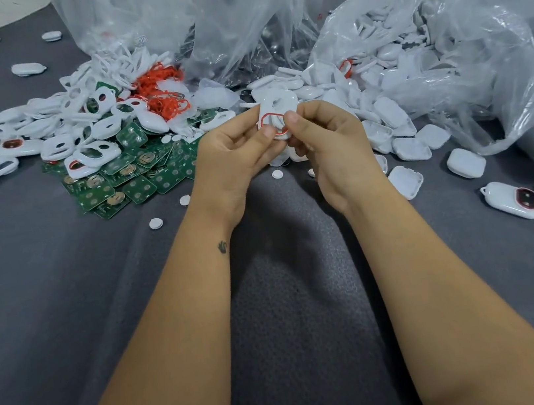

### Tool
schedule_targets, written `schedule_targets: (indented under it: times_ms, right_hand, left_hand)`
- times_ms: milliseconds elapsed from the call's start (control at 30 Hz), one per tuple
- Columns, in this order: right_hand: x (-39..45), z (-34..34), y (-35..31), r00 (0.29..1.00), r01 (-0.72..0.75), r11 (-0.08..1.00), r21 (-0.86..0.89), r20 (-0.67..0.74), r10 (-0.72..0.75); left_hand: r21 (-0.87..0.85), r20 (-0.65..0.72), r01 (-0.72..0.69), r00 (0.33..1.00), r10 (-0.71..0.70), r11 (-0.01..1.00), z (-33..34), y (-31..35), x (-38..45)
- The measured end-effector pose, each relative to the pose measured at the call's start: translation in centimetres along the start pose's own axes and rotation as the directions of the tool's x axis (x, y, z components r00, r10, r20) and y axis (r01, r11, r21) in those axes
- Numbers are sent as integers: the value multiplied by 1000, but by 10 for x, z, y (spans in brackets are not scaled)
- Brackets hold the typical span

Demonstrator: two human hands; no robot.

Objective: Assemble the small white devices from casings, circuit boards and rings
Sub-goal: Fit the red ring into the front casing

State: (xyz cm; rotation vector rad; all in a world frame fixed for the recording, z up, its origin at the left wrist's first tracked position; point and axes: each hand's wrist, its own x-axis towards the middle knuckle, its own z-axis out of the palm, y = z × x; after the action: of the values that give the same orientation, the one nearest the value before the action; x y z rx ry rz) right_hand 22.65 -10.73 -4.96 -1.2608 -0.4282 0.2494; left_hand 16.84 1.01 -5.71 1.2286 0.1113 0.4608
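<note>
Both forearms extend forward over the grey table (65, 301). The left hand (233, 151) and right hand (325, 138), fingers curled, pinch one white casing (278, 105) between them above the table, thumbs pressing a red ring (273, 125) onto its face.

Held casing (279, 107): white, flat, with cut-outs, upright at frame centre, pinched between both hands.
Red ring (273, 124): thin loop lying on the held casing's face.
Circuit boards (123, 178): green squares heaped left of centre.
Loose casings (54, 130): white, piled at upper left.
Ring pile (161, 86): red tangle above the boards.
Finished devices (514, 200): white, at right edge.
</note>
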Motion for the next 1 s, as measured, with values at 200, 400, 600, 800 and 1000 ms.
schedule_targets:
  times_ms: [200, 400, 600, 800, 1000]
  right_hand:
    - [-1, 2, -2, 997, -20, 999, 45, -73, 24]
    - [-3, 6, 3, 985, 103, 939, -329, -96, -142]
    - [-5, 10, 2, 966, 119, 951, -287, -188, -178]
    - [-4, 10, -1, 962, 103, 962, -254, -219, -161]
    - [-6, 10, -4, 959, 157, 963, -219, -199, -202]
  left_hand:
    - [78, -142, -19, 989, 30, 997, 3, 0, 0]
    - [46, 12, 50, 999, -51, 998, 7, -1, -1]
    - [-111, 29, 58, 998, -55, 992, 4, 1, 1]
    - [-227, 47, 70, 997, -61, 971, 1, 3, 1]
    - [-289, 47, 96, 995, -86, 953, 0, 6, 1]
